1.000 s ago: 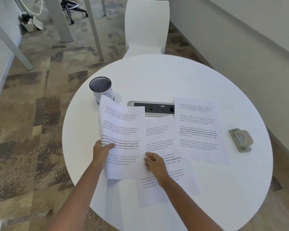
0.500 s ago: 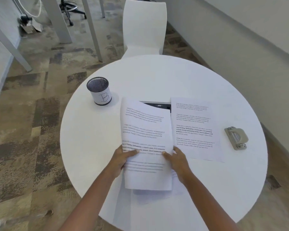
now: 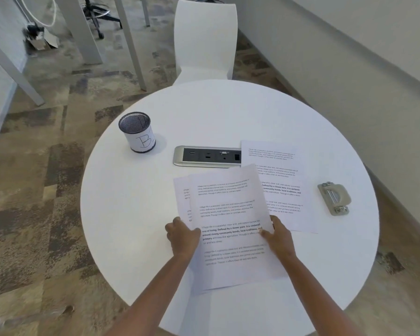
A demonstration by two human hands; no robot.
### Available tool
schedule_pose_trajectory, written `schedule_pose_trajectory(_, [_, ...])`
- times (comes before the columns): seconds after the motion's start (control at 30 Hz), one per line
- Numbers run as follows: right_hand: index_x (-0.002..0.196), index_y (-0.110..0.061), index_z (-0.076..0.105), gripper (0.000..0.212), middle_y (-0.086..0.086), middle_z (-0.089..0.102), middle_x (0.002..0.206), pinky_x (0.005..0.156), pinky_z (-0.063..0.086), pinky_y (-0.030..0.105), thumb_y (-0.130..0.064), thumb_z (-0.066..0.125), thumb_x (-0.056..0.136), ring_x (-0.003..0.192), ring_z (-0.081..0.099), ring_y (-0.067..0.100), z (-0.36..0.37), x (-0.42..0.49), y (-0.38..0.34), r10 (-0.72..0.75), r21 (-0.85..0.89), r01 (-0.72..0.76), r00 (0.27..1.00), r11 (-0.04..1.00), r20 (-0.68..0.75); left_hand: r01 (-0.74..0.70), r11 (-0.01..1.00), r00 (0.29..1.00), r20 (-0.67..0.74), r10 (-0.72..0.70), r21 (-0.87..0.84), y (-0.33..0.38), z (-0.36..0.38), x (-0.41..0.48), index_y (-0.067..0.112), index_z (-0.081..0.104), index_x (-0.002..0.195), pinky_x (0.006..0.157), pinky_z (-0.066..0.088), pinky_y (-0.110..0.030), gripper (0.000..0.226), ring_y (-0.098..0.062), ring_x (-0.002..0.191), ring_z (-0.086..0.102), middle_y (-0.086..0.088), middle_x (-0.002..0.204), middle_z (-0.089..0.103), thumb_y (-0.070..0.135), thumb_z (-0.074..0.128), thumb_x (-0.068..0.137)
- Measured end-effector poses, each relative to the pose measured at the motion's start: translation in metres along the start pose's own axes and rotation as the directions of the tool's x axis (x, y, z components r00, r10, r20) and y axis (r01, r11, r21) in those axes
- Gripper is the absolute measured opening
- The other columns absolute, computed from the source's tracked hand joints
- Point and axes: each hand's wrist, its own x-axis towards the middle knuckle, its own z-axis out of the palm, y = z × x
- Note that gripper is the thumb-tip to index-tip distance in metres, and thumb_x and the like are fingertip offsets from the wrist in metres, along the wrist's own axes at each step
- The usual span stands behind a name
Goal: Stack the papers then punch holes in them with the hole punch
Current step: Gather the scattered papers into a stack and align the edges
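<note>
Two printed sheets lie overlapped on the round white table in front of me, the top sheet skewed a little to the right of the lower sheet. My left hand grips their left edge, thumb on top. On the right edge my right hand holds the top sheet. A third printed sheet lies flat to the right, partly under the top sheet's corner. The grey hole punch rests further right, apart from both hands.
A mesh pen cup marked B stands at the table's left rear. A power and data panel is set into the table's middle. A white chair stands behind the table, a wall runs along the right.
The sheet in my left hand has moved right and come down onto the middle sheet, now nearly flat. Both hands have shifted to the pair's side edges.
</note>
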Motion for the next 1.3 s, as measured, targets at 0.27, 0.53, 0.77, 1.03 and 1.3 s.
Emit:
schedule_pose_trajectory(0.27, [0.128,-0.006,0.044,0.045,0.019,0.055,0.125,0.091,0.041,0.032,-0.003,0.057,0.085,0.117,0.051,0.030,0.000,0.001,0.001,-0.013,-0.075,0.014,1.000,0.997,0.014,0.151,0.959,0.988,0.026,-0.149,-0.239,0.011,-0.002,0.011,-0.012,0.039,0.127,0.097,0.044,-0.046,0.054,-0.044,0.118,0.049,-0.032,0.131,0.045,0.006,0.059,0.080])
schedule_pose_trajectory(0.53, [0.127,-0.007,0.044,0.044,0.018,0.054,0.124,0.088,0.041,0.032,-0.005,0.058,0.085,0.113,0.054,0.030,0.000,0.001,0.004,-0.028,-0.064,0.030,0.999,0.997,0.027,0.169,0.935,0.979,0.161,-0.123,-0.312,0.013,-0.004,0.004,0.014,0.063,0.061,0.077,0.045,-0.033,0.010,-0.033,0.088,0.055,-0.009,0.090,0.061,0.021,0.068,0.064])
schedule_pose_trajectory(0.77, [0.127,-0.008,0.044,0.045,0.016,0.055,0.124,0.085,0.040,0.032,-0.008,0.059,0.084,0.113,0.054,0.029,0.001,0.001,0.006,-0.054,-0.075,0.057,0.998,0.996,0.041,0.239,0.819,0.936,0.347,-0.052,-0.521,0.020,0.015,-0.008,0.001,0.043,0.126,0.104,0.043,-0.048,0.065,-0.031,0.120,0.052,-0.015,0.135,0.047,0.032,0.072,0.078])
schedule_pose_trajectory(1.03, [0.130,-0.009,0.043,0.049,0.015,0.053,0.124,0.092,0.041,0.035,-0.012,0.061,0.084,0.115,0.052,0.028,-0.002,0.003,0.009,-0.068,-0.076,0.077,0.992,0.994,0.111,0.359,0.754,0.784,0.616,0.076,-0.550,0.022,0.009,-0.014,-0.001,0.050,0.129,0.109,0.037,-0.050,0.044,-0.035,0.122,0.054,-0.021,0.131,0.057,0.019,0.056,0.090])
schedule_pose_trajectory(1.3, [0.115,-0.015,0.061,0.034,0.010,0.048,0.126,0.084,0.046,0.038,-0.036,0.052,0.091,0.114,0.046,0.028,-0.007,0.000,0.014,-0.304,-0.501,0.216,0.948,0.838,-0.100,0.296,0.761,0.868,0.495,0.039,-0.578,0.007,-0.001,0.000,-0.007,0.045,0.128,0.100,0.045,-0.054,0.049,-0.043,0.115,0.057,-0.028,0.128,0.057,0.003,0.063,0.083])
